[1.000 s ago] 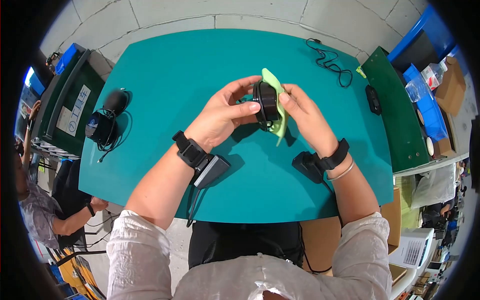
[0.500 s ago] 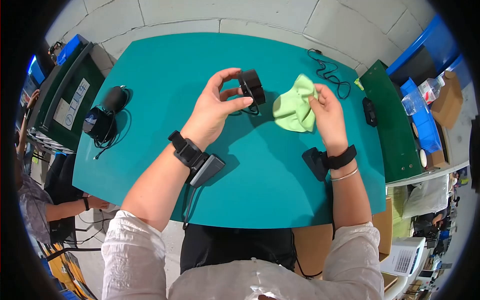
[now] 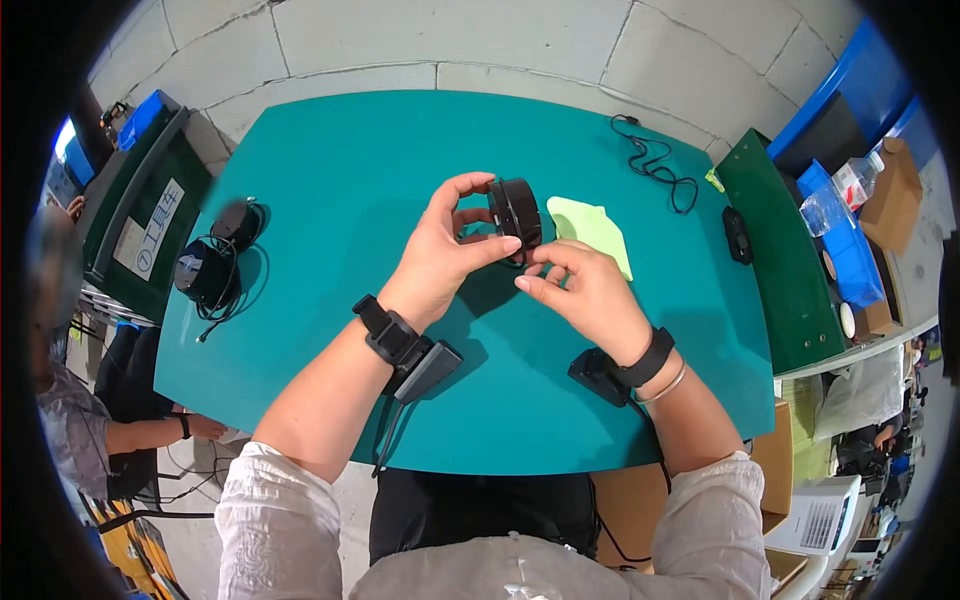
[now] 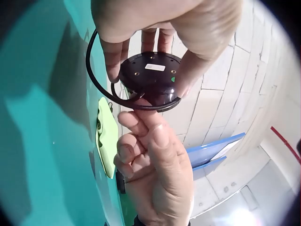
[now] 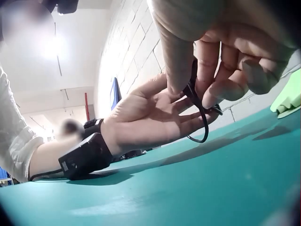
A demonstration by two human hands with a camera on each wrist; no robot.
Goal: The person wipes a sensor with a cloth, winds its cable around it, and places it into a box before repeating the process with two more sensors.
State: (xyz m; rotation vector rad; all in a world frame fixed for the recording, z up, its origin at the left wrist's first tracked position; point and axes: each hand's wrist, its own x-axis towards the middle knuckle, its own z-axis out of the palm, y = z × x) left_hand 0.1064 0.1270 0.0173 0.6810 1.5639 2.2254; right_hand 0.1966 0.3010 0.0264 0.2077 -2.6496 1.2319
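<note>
Left hand (image 3: 440, 255) grips black round device (image 3: 515, 215) by its rim, fingers curled round it, lifted off teal table (image 3: 330, 170), just beside green cloth (image 3: 592, 228). Right hand (image 3: 590, 295) pinches the device's thin black cable (image 4: 88, 63) at its lower edge, touching-close to cloth.

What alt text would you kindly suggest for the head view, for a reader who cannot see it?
A person's left hand holds a black round device over a teal table while the right hand pinches its thin cable. A green cloth lies just beyond the hands.
</note>
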